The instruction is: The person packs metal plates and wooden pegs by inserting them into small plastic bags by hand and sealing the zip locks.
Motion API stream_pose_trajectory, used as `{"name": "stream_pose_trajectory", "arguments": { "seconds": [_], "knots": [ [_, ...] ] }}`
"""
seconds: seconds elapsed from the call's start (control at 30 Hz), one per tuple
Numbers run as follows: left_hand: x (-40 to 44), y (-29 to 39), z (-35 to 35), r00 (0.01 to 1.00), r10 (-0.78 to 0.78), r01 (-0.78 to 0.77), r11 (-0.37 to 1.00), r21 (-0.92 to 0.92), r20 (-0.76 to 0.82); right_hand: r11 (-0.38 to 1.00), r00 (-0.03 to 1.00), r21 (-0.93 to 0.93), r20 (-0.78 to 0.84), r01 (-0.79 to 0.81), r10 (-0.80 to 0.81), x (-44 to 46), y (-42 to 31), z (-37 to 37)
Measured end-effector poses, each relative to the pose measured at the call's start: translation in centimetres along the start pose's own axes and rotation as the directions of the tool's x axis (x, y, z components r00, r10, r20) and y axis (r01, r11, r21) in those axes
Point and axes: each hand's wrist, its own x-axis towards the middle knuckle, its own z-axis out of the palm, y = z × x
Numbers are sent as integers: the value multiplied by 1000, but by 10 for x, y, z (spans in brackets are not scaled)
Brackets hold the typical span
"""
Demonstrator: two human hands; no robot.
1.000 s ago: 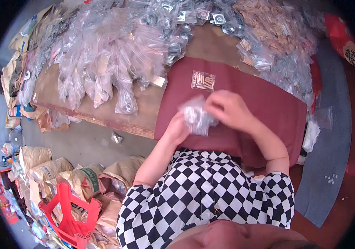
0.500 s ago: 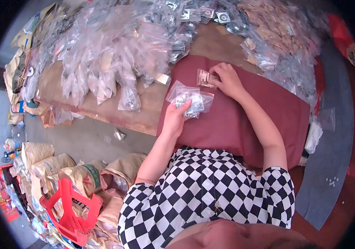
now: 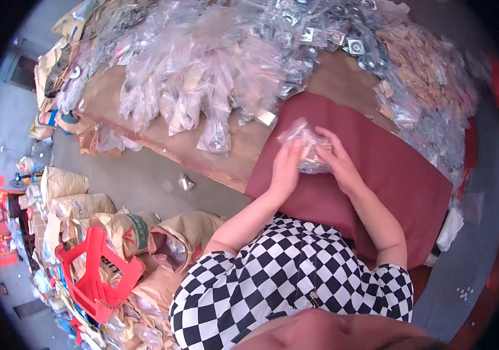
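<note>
Plastic bag (image 3: 312, 165) held two-handed over a maroon cover

So, closest to the camera is a black-and-white checked shirt (image 3: 272, 286), bare forearms reaching out past it. Left hand (image 3: 287, 168) is curled around one side of the bag, right hand (image 3: 341, 165) has bent fingers on the other. Can't tell exactly which fingertips are pinching. The bag sits between them, clear and crinkly, with some stuff inside that's too blurry to name. Under it all is the maroon cover (image 3: 389, 181), draped across the near part of a brown table (image 3: 342, 76).

Off to the left there's a red plastic stool (image 3: 112, 297) next to a bunch of brown sacks (image 3: 194, 230), one gaping open. Past those, a small shiny packet (image 3: 186, 182) lies on the grey floor (image 3: 214, 201).

Further back the table gets wild: a big heap of clear bags (image 3: 197, 70) on the left, packets with square metal-looking plates (image 3: 355, 46) in the middle, and tan pieces (image 3: 424, 64) piled on the right.
</note>
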Motion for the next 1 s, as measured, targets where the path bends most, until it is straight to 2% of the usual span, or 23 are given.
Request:
{"name": "stream_pose_trajectory", "arguments": {
  "seconds": [0.03,0.07,0.13,0.2,0.23,0.3,0.37,0.43,0.47,0.5,0.57,0.6,0.67,0.7,0.77,0.8,0.87,0.9,0.97,1.0],
  "knots": [
    [1,8,0,993,106,-117,949,292,54,992,996,86,27,-92,90,-3,7,-3],
    [4,19,1,965,238,-262,853,450,109,992,995,88,39,-92,89,-5,8,-11],
    [18,30,-10,830,525,-521,613,594,186,985,987,109,106,-133,121,-8,8,-26],
    [33,56,-42,820,550,-464,473,749,161,984,992,136,-23,-119,123,-15,0,-33],
    [42,54,-66,780,622,-404,425,810,63,982,991,154,-58,-108,118,-20,-2,-43],
    [49,59,-118,716,698,-268,304,914,-23,983,987,177,-139,-55,81,-28,3,-65],
    [42,60,-166,684,729,-129,61,990,45,981,975,193,-216,-15,57,-33,8,-80],
    [38,56,-188,697,717,-28,-14,1000,30,965,959,261,-272,-2,76,-36,13,-89],
    [41,51,-202,694,718,-10,-76,997,61,959,956,285,-282,8,75,-36,19,-94],
    [44,48,-214,700,711,-7,-80,997,62,957,956,290,-281,-1,86,-38,23,-95],
    [55,49,-235,766,623,-18,-221,975,155,941,947,339,-300,-11,118,-35,24,-95],
    [58,61,-235,762,630,-2,-233,972,153,941,948,339,-296,-7,114,-35,21,-93],
    [62,92,-232,729,664,-52,-192,980,168,918,918,393,-341,-54,201,-38,13,-87],
    [55,114,-216,715,688,-80,-91,993,120,917,916,396,-349,-48,198,-39,14,-90],
    [49,152,-194,688,708,-241,16,970,160,908,943,417,-280,-50,181,-45,17,-98],
    [47,167,-186,671,711,-379,84,922,211,908,939,418,-294,-42,179,-46,16,-99],
    [43,190,-166,707,646,-563,269,782,287,950,955,305,-260,-59,143,-49,13,-99],
    [32,203,-153,867,441,-464,548,696,231,963,955,266,-275,-37,113,-50,13,-99],
    [26,208,-129,808,410,-589,602,540,424,981,954,194,-296,18,41,-51,3,-90],
    [23,208,-118,782,377,-618,571,540,497,991,954,129,-301,36,4,-49,4,-93]
  ]
}}
